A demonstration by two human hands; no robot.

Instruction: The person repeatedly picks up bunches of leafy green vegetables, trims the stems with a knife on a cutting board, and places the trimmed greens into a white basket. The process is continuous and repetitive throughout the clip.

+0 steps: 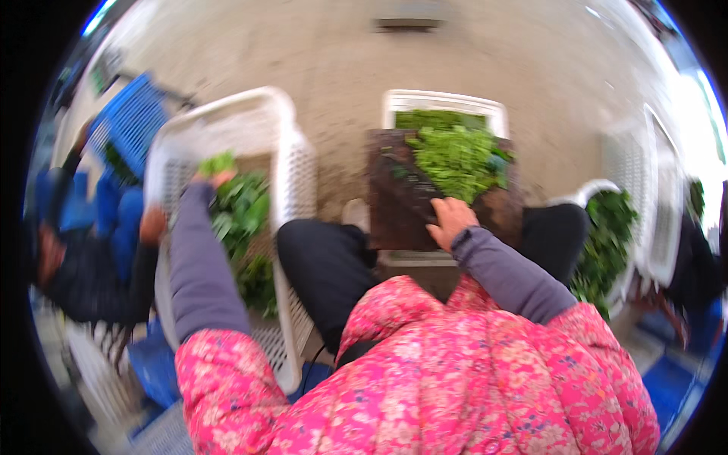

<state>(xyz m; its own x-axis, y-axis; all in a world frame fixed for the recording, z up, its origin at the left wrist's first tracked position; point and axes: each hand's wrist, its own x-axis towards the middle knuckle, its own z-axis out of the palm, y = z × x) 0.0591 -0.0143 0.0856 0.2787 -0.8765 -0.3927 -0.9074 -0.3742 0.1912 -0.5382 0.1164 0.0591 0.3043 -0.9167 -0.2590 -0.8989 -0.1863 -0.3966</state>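
Observation:
My left hand [223, 177] reaches into a tall white plastic basket [293, 170] on my left and holds a small bunch of light green leafy vegetable [216, 162]. Below it in the basket lie darker leafy greens [242, 207]. My right hand [454, 223] is on or just above the near part of a dark brown board [392, 222] between my knees. A dark, blurred shape lies by its fingertips; whether the hand holds it is unclear. A pile of light green leafy vegetable [455, 159] rests on the board just beyond that hand.
A white crate [443, 96] with greens shows behind the board. To my right, dark leafy greens [606, 239] fill a white basket, beside another white basket [654, 187]. On the left, a person in dark clothing [96, 273] sits close to my basket, near a blue basket [131, 125].

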